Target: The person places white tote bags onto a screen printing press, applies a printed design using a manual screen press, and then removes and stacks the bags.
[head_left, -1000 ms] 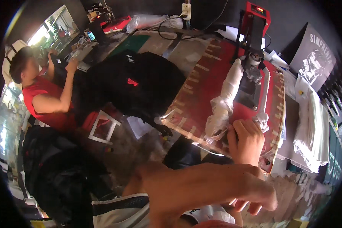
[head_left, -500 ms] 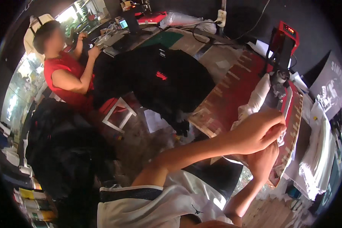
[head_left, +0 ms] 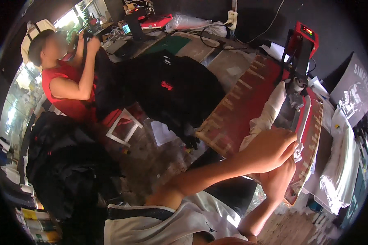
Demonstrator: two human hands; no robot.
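A heat press (head_left: 298,87) with a red control box (head_left: 307,34) stands at the right. Its handle (head_left: 270,106) is wrapped in pale cloth and runs down toward me. My left hand (head_left: 270,150) is closed around the near end of that handle, its forearm crossing from the lower middle. Just below, touching it, my right hand (head_left: 279,179) is closed there too. The fingers cover most of what they grip. A bunched end of white cloth (head_left: 298,152) shows beside them. Under the handle lies a red board (head_left: 243,108) with taped, worn edges.
Left of the press a black shirt (head_left: 167,81) with a red print lies spread out. A co-worker in red (head_left: 67,87) stands at the left, holding dark cloth. A white frame (head_left: 124,127), a heap of black garments (head_left: 69,159) and stacked white sheets (head_left: 339,171) surround the work area.
The co-worker's hands have come up, lifting dark cloth. My hands keep their grip and sit slightly lower and further left in the picture, as the whole view has shifted a little.
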